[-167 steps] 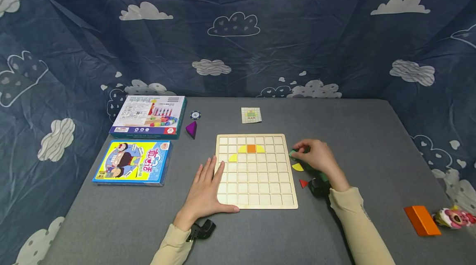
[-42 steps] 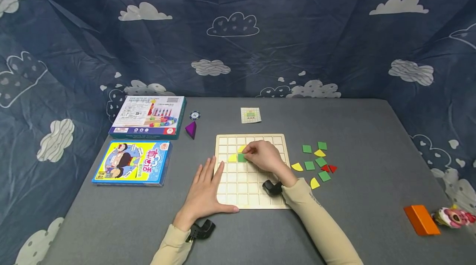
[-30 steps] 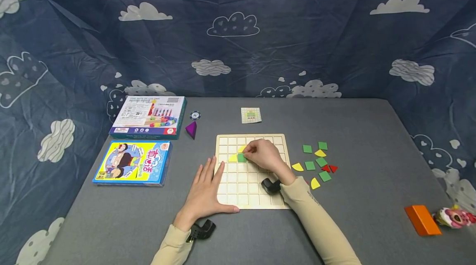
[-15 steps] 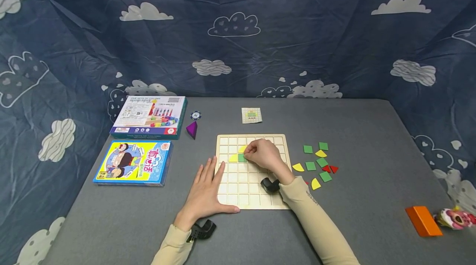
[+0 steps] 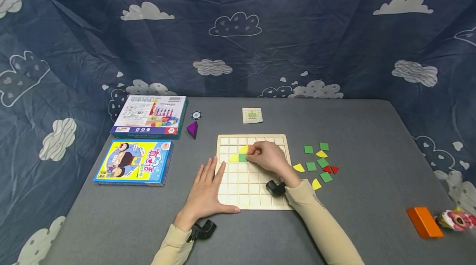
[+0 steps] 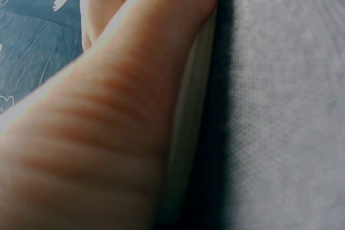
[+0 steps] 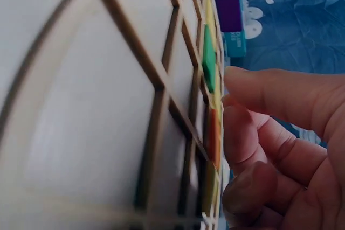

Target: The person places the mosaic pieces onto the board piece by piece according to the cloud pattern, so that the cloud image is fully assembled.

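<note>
A wooden grid board [image 5: 253, 192] lies mid-table. On it sit a green square [image 5: 242, 158], a yellow piece [image 5: 233, 158] to its left and another yellow piece [image 5: 243, 148] above. My right hand [image 5: 252, 157] hovers over the board with loosely curled fingers; its fingertips are just right of the green square and hold nothing. In the right wrist view the green square [image 7: 209, 57] lies flat in its cell, with an orange piece [image 7: 214, 136] near my fingers [image 7: 269, 133]. My left hand [image 5: 208, 186] lies flat, its thumb [image 6: 135, 106] against the board's edge [image 6: 188, 133].
Loose green squares [image 5: 310, 166], yellow pieces [image 5: 298, 168] and red triangles [image 5: 334, 169] lie right of the board. A pattern card [image 5: 252, 115] lies behind it. Two boxes [image 5: 134, 162], a purple pyramid [image 5: 192, 129] and a chip [image 5: 196, 115] are at left. An orange block [image 5: 424, 221] is at front right.
My right hand carried a green square from the loose pile to the board and set it beside the yellow piece. It has just drawn slightly right. The left hand has not moved.
</note>
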The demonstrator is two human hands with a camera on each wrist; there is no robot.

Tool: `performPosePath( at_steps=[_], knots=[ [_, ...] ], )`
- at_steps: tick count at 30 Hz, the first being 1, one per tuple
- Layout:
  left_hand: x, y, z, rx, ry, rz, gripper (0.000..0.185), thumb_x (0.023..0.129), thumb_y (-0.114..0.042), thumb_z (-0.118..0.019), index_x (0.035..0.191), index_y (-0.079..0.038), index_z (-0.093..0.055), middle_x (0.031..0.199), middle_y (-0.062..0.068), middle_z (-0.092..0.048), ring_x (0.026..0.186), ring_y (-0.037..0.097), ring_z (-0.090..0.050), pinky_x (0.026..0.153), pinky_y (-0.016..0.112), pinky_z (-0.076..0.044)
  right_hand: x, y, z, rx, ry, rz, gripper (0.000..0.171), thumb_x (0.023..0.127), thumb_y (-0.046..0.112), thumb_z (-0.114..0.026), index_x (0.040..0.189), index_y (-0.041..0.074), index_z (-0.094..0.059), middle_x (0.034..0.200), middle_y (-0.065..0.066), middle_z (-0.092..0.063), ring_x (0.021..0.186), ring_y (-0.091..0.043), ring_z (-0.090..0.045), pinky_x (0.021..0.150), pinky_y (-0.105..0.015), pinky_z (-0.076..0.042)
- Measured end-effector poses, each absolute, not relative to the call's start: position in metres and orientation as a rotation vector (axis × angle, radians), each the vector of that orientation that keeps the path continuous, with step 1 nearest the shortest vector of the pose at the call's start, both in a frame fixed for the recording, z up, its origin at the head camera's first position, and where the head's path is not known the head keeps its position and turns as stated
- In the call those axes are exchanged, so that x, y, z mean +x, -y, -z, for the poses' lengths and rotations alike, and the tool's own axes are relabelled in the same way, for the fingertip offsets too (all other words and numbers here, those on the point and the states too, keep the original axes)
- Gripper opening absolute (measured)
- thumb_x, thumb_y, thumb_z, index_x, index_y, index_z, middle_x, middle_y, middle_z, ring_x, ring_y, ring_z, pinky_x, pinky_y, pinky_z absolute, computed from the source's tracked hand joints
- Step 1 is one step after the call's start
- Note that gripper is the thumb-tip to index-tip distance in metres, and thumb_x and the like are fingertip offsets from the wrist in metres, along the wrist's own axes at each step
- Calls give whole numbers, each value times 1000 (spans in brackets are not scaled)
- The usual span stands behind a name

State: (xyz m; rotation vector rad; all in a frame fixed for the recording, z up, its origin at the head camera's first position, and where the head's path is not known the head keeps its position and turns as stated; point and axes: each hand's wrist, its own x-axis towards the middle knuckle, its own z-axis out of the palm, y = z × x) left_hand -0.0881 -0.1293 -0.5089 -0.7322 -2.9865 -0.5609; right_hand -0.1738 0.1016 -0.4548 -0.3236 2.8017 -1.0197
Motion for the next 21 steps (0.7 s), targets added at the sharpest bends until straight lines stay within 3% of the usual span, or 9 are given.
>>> performPosePath(
  at_steps=[21],
  knots=[
    [-88,130,509,-745,2985,597,129,59,-86,-57,152,-8,-13,157,17,-2,143,28,2,113,43,1,-164,-214,452,-122,-3053,1091,20,88,25,-69,91,5,-71,73,-4,-62,46,-17,-43,41,-30,-31]
  ],
)
